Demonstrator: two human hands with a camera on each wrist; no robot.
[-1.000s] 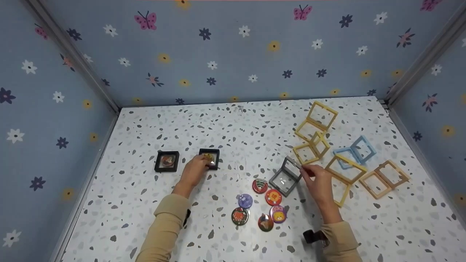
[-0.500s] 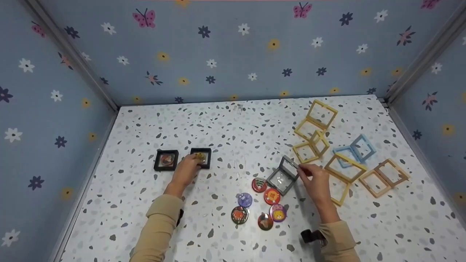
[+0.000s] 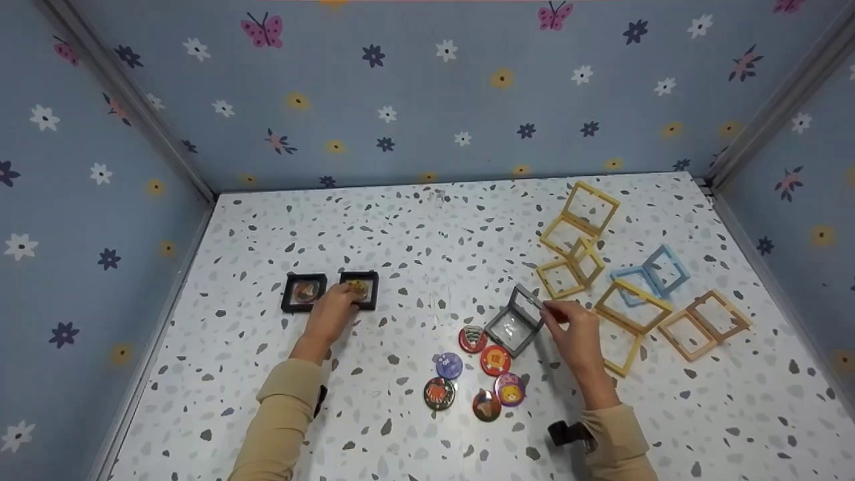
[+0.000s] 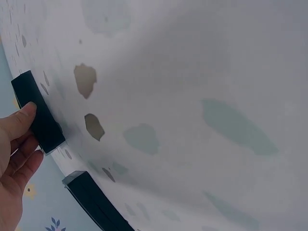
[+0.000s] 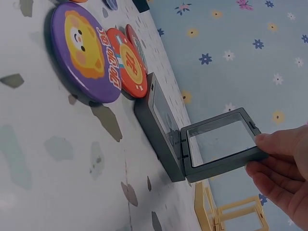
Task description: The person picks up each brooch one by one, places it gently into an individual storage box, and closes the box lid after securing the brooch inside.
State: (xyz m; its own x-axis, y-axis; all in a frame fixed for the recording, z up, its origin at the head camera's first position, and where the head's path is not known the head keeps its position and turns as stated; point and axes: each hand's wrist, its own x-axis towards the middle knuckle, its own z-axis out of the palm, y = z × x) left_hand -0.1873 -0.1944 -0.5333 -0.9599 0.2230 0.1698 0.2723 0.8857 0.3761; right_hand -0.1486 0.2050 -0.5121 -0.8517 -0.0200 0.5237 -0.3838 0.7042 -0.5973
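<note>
Closer to the second black frame (image 3: 286, 294), toward the left edge of the bench (image 3: 427, 247), has come the black frame (image 3: 374, 291) with a yellow badge (image 3: 361, 287) inside; the grey frame (image 3: 513, 329) has also shifted slightly left. As the left wrist view shows, the left hand (image 3: 328, 312) pinches the black frame between thumb and fingers; from there a gap between both black frames is visible, but not their badges. The right hand (image 3: 578, 334) pinches a lid corner of the grey frame, which stands open just right of the bench's middle. Only the right wrist view shows clearly its hinge (image 5: 183, 149) and the white lettering on the purple badge (image 5: 86, 53), which I cannot read surely. One orange-red badge (image 5: 127, 62) bears a character, also not certain to me.
</note>
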